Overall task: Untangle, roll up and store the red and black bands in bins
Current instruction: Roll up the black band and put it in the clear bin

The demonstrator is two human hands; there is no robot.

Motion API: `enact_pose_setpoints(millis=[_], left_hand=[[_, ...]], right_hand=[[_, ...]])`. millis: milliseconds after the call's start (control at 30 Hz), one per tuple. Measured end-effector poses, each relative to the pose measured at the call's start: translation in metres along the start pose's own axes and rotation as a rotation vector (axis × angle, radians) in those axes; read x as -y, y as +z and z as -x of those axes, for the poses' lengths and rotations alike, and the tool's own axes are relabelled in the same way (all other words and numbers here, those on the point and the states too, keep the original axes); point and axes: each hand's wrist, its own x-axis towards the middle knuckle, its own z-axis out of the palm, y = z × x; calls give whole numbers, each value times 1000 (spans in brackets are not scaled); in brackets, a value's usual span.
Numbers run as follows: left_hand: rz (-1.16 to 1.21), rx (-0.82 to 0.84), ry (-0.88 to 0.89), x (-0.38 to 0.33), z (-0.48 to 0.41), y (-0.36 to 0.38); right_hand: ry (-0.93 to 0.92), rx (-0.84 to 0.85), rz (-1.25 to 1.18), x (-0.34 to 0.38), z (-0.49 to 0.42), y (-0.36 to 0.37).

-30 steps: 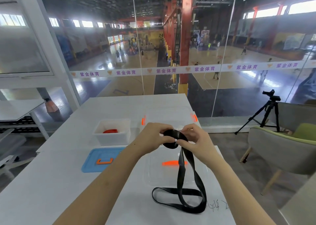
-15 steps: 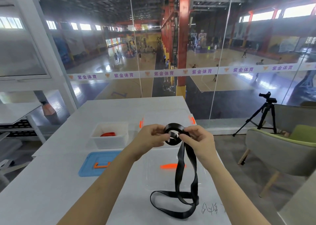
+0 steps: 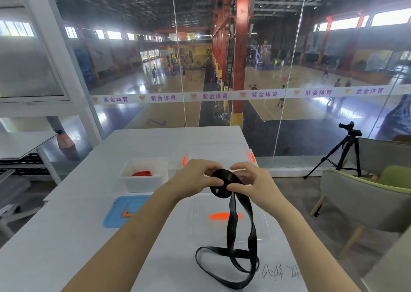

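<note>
- Hands: your left hand (image 3: 198, 178) and right hand (image 3: 253, 182) meet above the desk (image 3: 66, 236), fingers (image 3: 213, 181) of both pinched on the part-wound coil of the black band (image 3: 223, 186); neither hand is free.
- Location of work: the coil is held in the air, over the clear lid (image 3: 226, 222) with the orange handle. The unwound remainder hangs down in two strands and ends in a crossed loop lying on the desk at the near edge.
- Risk one: the crossed loop may feed a twist into the coil as you wind (the strands already turn over each other partway down). A twisted layer would make the roll lumpy and prone to spring open.
- Risk two: the coil is held only by fingertip pressure. Shifting your grip to take the next turn could let the inner wraps slacken or telescope sideways.
- Risk three: the trailing loop lies close to the desk's near edge; if it slides off, its weight would pull against your winding.
- Storage: the red band (image 3: 142, 173) already lies in the white bin (image 3: 144, 181). The clear bin (image 3: 219, 152) behind your hands appears vacant, though its interior is mostly hidden by them.
</note>
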Motion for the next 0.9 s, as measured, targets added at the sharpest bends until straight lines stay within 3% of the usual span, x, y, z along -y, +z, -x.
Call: enact_pose_setpoints(millis=[333, 500, 800, 900], left_hand=[[-46, -204, 39, -7, 2, 0], [117, -160, 25, -5, 1, -4], [616, -194, -26, -9, 5, 2], [660, -182, -57, -8, 7, 2]], right_hand=[[29, -164, -116, -13, 5, 11], [-9, -134, -115, -14, 6, 12], [10, -147, -324, -7, 11, 16], [22, -144, -376, -4, 11, 12]])
